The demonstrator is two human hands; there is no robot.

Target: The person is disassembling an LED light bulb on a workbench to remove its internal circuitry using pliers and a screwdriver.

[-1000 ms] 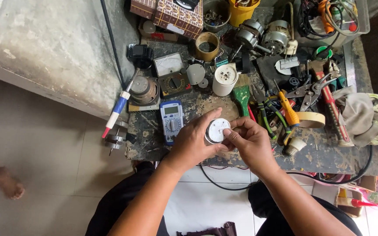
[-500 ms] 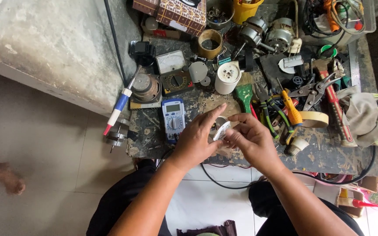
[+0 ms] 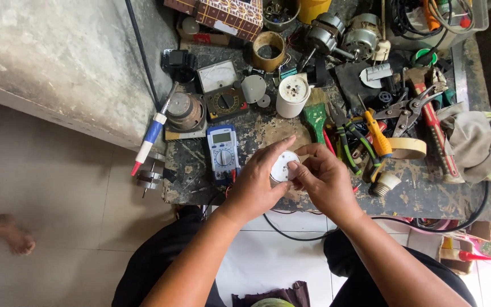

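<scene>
Head view: you look straight down on a cluttered workbench (image 3: 427,196) that fills the upper right of the frame, your two arms reaching up from the bottom edge.
Left hand: your left hand (image 3: 255,185) sits just left of centre, fingers curled around the small white round part (image 3: 282,166), the index finger stretched over its top edge.
Right hand: your right hand (image 3: 326,179) is just right of centre, thumb and fingertips pinched on the right rim of the same part.
White part: held between both hands at the middle of the frame, its flat pale face tilted up towards you, above the bench's near edge.
Blue multimeter (image 3: 223,150): lies flat just left of your left hand, near it but apart.
Green-handled brush (image 3: 315,118): lies right above your hands.
White cylinder (image 3: 292,95): stands upright beyond the brush, upper centre.
Yellow-handled screwdriver (image 3: 377,132): right of your right hand, among pliers.
Tape roll (image 3: 407,148): lies right of the screwdriver.
Bare foot (image 3: 1,230): another person's, at the far left edge on the tiled floor.
</scene>
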